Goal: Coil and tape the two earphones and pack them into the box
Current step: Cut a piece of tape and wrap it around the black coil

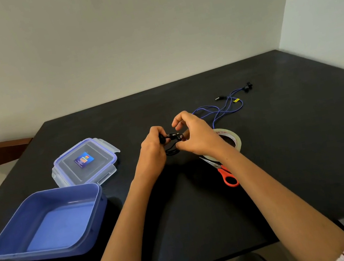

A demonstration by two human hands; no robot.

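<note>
Black earphone (172, 139) coiled, between both hands over the table (308, 152) | left hand (153, 152) curled round its left end | right hand (196, 136) pinches its right end, other fingers arched above | blue earphone (227, 106) loose on table beyond right hand | tape roll (236, 139) and scissors (228, 174) beside right wrist | open box (40, 199) and lid (84, 161) lie well left of hands

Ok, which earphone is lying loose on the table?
The blue earphone, sprawled uncoiled beyond the tape roll; the black earphone is gripped between the left hand and right hand.
</note>
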